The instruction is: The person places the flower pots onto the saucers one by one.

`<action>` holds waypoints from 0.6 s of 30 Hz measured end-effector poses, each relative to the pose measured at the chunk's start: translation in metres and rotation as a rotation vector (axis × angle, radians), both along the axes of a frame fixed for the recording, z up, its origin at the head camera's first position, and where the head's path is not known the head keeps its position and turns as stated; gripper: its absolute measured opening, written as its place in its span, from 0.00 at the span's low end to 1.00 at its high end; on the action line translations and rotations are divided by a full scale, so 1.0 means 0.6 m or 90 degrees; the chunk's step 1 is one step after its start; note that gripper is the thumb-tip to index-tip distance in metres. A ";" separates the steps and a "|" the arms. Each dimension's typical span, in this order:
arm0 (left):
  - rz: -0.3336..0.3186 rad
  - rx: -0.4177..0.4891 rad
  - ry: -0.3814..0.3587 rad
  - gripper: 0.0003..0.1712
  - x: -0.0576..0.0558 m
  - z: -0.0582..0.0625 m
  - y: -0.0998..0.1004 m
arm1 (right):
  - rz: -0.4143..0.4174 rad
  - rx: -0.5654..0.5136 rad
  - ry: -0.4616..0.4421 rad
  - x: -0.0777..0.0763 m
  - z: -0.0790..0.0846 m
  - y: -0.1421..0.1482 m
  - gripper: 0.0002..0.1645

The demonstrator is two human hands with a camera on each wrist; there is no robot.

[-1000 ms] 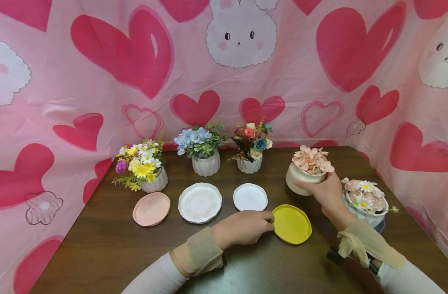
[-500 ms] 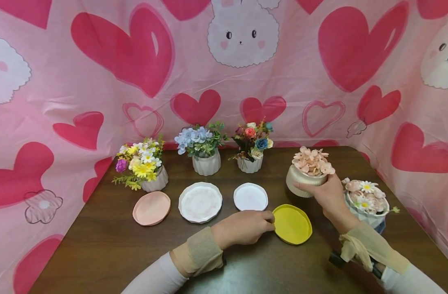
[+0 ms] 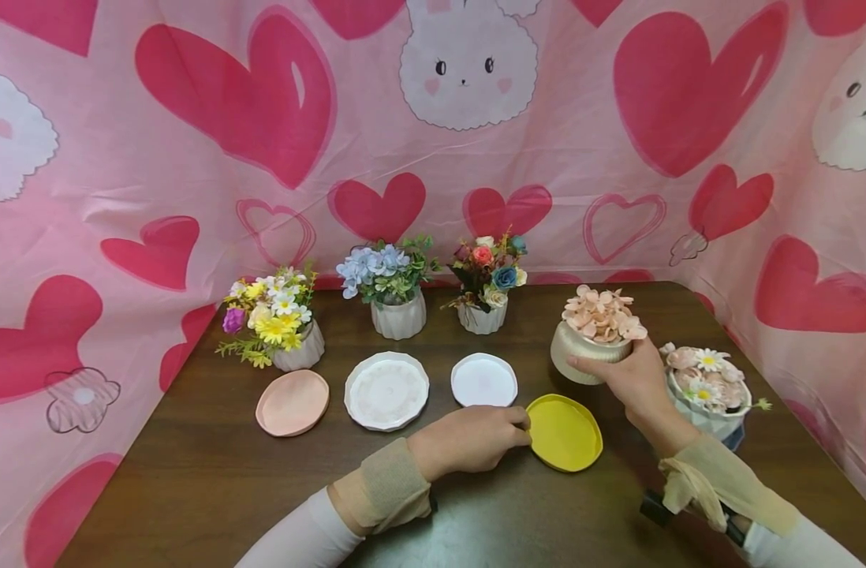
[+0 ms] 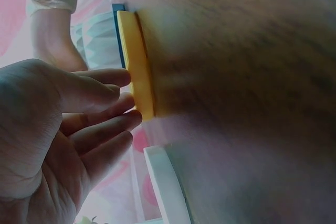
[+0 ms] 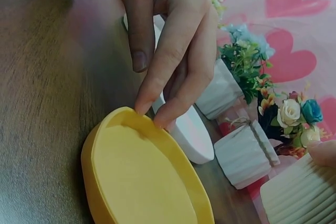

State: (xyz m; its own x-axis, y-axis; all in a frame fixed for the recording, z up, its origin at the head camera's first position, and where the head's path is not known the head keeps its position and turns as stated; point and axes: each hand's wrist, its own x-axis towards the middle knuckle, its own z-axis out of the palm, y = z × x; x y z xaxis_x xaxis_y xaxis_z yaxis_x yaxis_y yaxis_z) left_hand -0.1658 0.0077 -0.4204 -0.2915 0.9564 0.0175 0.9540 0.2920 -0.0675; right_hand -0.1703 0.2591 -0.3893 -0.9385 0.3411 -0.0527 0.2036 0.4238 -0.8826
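Note:
My right hand grips a cream ribbed flowerpot by its right side, thumb across the front. Peach hydrangea-like flowers fill the pot, which is tilted slightly, behind and above the yellow saucer. My left hand is at that saucer's left edge. In the right wrist view, two fingertips touch the rim of the saucer, and the thumb stays apart from it. A corner of the ribbed pot shows at lower right there. The left wrist view shows the saucer edge-on against the fingertips.
Left of the yellow saucer lie a small white saucer, a larger white one and a pink one. Behind them stand pots with mixed roses, blue flowers and daisies. Another pot stands beside my right forearm.
The right hand has lowered the cream flowerpot slightly and brought it a little nearer. The left hand has stayed at the yellow saucer's edge.

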 end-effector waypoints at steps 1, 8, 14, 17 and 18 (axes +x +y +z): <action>0.000 0.000 -0.001 0.14 0.000 0.000 0.000 | 0.001 0.002 0.000 0.001 0.000 -0.001 0.69; -0.002 0.001 -0.007 0.14 0.001 0.000 0.000 | 0.013 -0.001 0.013 0.006 0.000 -0.005 0.68; -0.003 0.002 -0.007 0.15 0.001 0.000 0.000 | 0.027 -0.008 0.030 0.012 0.003 -0.006 0.67; -0.003 0.006 -0.004 0.15 0.000 0.000 -0.001 | 0.028 -0.008 0.028 0.014 0.005 -0.006 0.67; -0.003 0.007 -0.003 0.15 0.000 -0.001 -0.001 | 0.026 -0.007 0.022 0.015 0.006 -0.006 0.68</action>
State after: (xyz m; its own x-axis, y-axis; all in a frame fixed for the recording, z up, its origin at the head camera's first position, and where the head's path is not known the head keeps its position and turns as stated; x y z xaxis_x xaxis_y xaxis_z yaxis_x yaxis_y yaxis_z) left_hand -0.1656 0.0070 -0.4207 -0.2873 0.9575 0.0268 0.9556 0.2884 -0.0598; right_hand -0.1614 0.2555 -0.3856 -0.9531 0.3018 -0.0230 0.1551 0.4215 -0.8935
